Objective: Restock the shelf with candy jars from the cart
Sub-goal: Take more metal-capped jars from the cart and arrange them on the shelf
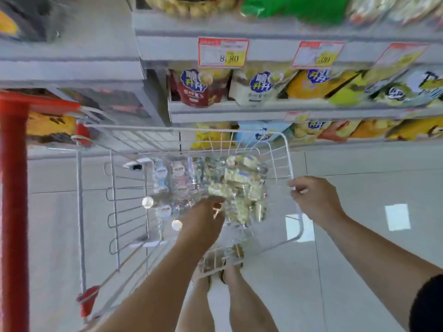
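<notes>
The cart (291, 164) is clamped at its rim by the right hand (311, 197) and should be held steady. The candy jars (239, 188) lie inside it, against the left hand (206, 219), whose closure cannot be told; one jar should be encircled fully before lifting

We stand on a pale, glossy tiled floor (374, 188) that mirrors bright rectangular patches of light (397, 216). Ahead of us run grey shelves (263, 47) stocked with snack bags (203, 87) and fronted by red-and-yellow price tags (223, 52). A red post (13, 212) rises at our left.
</notes>
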Available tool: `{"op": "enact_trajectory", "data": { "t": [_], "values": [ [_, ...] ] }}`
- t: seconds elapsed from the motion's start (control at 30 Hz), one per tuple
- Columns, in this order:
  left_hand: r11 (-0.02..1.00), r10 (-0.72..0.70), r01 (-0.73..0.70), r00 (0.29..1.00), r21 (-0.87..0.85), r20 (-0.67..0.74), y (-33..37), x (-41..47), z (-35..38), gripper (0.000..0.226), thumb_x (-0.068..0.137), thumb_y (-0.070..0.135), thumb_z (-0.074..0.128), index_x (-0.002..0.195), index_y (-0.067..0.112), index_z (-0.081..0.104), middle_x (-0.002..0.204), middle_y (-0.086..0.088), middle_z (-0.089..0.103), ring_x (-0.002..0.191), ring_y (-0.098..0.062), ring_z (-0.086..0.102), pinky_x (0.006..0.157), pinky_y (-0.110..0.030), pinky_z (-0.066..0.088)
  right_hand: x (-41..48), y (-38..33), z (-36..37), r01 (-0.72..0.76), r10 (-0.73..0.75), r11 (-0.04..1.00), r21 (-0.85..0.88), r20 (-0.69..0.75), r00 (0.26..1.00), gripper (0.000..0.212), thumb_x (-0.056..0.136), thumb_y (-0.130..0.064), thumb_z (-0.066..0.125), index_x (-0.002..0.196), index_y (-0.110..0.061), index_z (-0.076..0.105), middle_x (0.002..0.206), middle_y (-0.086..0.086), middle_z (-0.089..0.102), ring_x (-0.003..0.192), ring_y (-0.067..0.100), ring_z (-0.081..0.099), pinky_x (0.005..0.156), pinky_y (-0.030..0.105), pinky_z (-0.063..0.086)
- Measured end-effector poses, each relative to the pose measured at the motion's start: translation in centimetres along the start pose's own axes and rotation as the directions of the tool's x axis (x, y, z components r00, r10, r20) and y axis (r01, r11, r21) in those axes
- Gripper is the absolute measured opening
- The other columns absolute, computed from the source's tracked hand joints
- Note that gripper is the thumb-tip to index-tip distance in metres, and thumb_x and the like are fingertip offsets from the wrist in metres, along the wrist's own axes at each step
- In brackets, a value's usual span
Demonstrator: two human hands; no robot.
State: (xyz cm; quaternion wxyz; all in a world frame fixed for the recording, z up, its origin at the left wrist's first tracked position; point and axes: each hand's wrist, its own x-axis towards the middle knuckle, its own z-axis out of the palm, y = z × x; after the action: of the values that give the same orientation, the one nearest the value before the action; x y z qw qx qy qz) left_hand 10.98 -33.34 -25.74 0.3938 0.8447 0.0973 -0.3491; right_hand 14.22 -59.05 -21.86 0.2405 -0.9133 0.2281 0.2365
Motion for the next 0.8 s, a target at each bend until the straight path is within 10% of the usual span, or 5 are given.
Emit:
{"op": "enact_trajectory", "data": {
  "t": [0.27,0.37,0.8],
  "values": [
    [0.938,0.0,-0.01,1.0,0.348,0.028,-4.4,3.2,-1.4,0.078,0.094,0.023,0.062,0.155,0.035,0.015,0.156,-0.006,0.02,0.13,-0.031,0.047,0.093,-0.041,0.051,-1.4,-5.0,4.1,0.186,-0.197,0.977,0.109,0.107,0.975,0.028,0.083,-0.005,0.069,0.08,-0.033,0.069,0.079,-0.015,0.064,0.065,-0.004,0.057,0.061,0.004,0.038],
    [0.849,0.091,-0.094,0.995,0.52,0.032,-5.6,4.6,-2.3,0.098,0.091,0.027,0.068,0.154,0.041,-0.006,0.161,-0.004,-0.004,0.148,-0.038,0.014,0.102,-0.047,0.047,-2.1,-7.4,5.7,0.227,-0.249,0.962,0.154,0.14,0.958,0.025,0.083,-0.007,0.069,0.077,-0.031,0.067,0.081,-0.012,0.065,0.061,-0.002,0.057,0.061,0.007,0.04],
    [0.766,0.051,0.076,0.983,0.639,-0.177,-6.2,8.9,-1.5,0.096,0.068,0.059,0.074,0.14,0.027,0.021,0.148,-0.008,0.018,0.128,-0.04,0.038,0.103,-0.055,0.039,-2.7,-11.9,7.7,0.283,-0.322,0.935,0.216,0.176,0.93,0.021,0.084,-0.007,0.067,0.076,-0.026,0.062,0.081,-0.011,0.064,0.061,0.003,0.058,0.058,0.009,0.042]
  ]
}}
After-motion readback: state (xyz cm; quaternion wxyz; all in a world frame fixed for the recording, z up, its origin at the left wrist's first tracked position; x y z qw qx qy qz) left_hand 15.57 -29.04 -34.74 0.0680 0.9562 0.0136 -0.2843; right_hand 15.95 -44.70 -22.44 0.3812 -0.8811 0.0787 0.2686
